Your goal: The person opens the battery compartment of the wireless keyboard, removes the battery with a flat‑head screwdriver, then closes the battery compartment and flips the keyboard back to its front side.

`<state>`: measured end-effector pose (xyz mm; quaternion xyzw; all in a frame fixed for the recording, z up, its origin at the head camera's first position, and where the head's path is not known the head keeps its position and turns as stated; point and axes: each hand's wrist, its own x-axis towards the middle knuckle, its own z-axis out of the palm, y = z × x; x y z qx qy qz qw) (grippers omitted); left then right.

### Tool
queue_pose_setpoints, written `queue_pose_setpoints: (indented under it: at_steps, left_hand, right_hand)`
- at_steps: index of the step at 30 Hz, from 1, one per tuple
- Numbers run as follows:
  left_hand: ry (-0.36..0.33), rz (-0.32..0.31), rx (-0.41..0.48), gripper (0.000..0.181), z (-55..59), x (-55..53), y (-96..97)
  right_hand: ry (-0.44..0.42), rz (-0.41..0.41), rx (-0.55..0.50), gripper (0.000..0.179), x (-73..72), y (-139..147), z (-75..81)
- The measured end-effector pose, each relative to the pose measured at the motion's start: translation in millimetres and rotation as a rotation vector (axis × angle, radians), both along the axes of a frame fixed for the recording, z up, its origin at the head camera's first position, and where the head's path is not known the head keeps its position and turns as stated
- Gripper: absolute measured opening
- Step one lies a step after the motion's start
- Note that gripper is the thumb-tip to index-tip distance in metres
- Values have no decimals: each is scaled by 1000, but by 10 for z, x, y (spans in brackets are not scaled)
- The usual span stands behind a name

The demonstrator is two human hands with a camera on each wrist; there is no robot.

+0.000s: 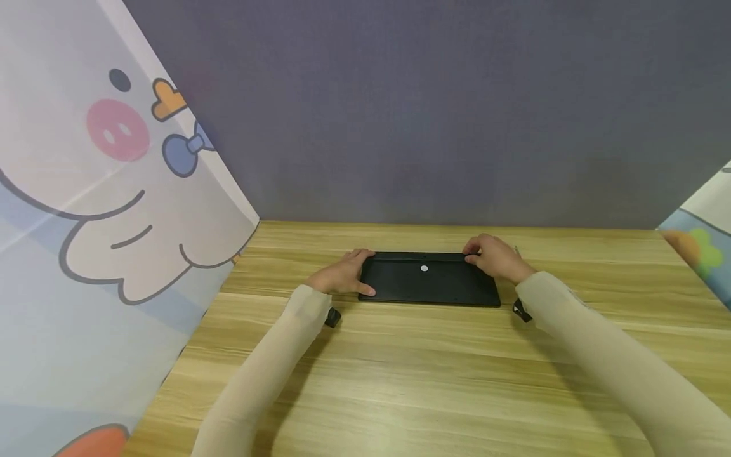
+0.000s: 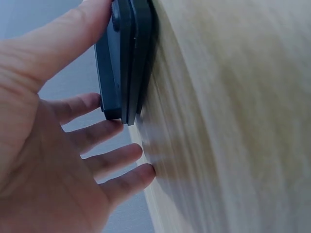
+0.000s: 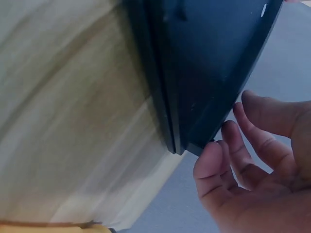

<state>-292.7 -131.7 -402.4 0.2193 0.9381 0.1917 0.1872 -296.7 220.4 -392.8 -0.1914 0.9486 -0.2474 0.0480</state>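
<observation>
A black keyboard [image 1: 428,282] lies upside down on the wooden table, its underside up, with a raised ridge along the far edge and a white oval sticker. My left hand [image 1: 341,273] spans its left end, fingers fairly straight, the thumb near the front corner and the index finger at the back corner. In the left wrist view the other fingers [image 2: 116,160] stand off past the keyboard's end. My right hand [image 1: 498,257] pinches the ridge near the far right corner between thumb and fingers. The right wrist view shows those fingers [image 3: 211,162] curled at that corner.
The wooden table [image 1: 400,374] ends at a grey panel [image 1: 434,114] behind the keyboard. A cartoon-printed panel [image 1: 131,222] borders the left side, and another printed panel [image 1: 699,244] stands at the right. Black straps [image 1: 333,317] are on both wrists.
</observation>
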Motion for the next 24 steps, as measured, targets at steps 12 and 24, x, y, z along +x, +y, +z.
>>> queue_pose_setpoints:
  at_steps: [12,24]
  left_hand:
    - [15,3,0,94,-59,-43,22]
    - [4,18,-20,94,-72,-38,16]
  right_hand:
    - [-53,22,24,7,-228,43,-10]
    - [-66,-60,22,8,-198,-20,-56]
